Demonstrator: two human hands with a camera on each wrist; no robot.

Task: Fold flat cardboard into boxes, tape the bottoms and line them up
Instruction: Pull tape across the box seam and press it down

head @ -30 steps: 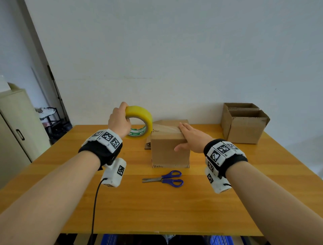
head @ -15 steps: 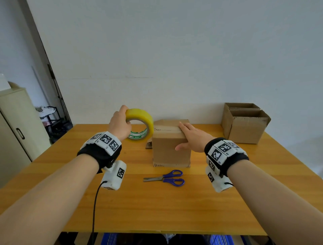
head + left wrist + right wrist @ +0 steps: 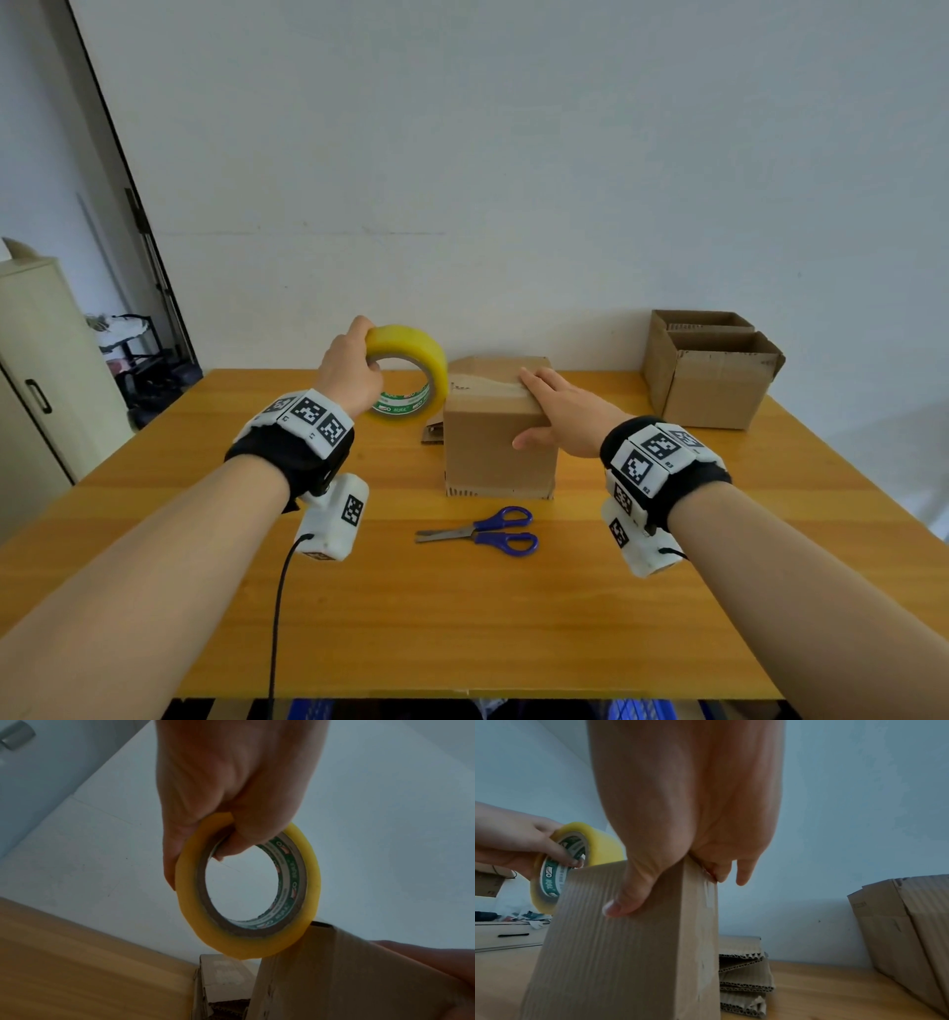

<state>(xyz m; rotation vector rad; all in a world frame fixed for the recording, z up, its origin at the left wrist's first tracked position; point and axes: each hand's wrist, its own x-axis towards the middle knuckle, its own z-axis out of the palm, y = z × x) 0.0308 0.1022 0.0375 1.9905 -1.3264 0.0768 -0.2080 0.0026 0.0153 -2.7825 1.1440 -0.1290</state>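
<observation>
Head view, box: one folded cardboard box (image 3: pixel 500 452) stands on the wooden table (image 3: pixel 462 616), its closed top carrying a strip of clear tape.
Head view, right hand: the right hand (image 3: pixel 562 416) lies flat on the box top, fingers straight along the tape, thumb down the near face.
Head view, left hand: the left hand (image 3: pixel 349 372) grips one yellow tape roll (image 3: pixel 411 375) upright, touching the box's upper left edge.
Head view, count: one pair of blue-handled scissors (image 3: pixel 482 532) in front of the box; two open boxes (image 3: pixel 711 375) well right of it.
Head view, hidden: a scrap of flat cardboard (image 3: pixel 433 431) peeks out left of the box, mostly covered.
Left wrist view: fingers curl through the roll's core, thumb outside; the green-printed core shows here, and the roll's rim meets the box corner. The right hand is cut off at the frame edge.
Right wrist view: only here does a stack of flat cardboard sheets (image 3: pixel 744 975) show behind the box; their number is hard to make out. Fingertips (image 3: pixel 741 876) overhang the box's far edge.
</observation>
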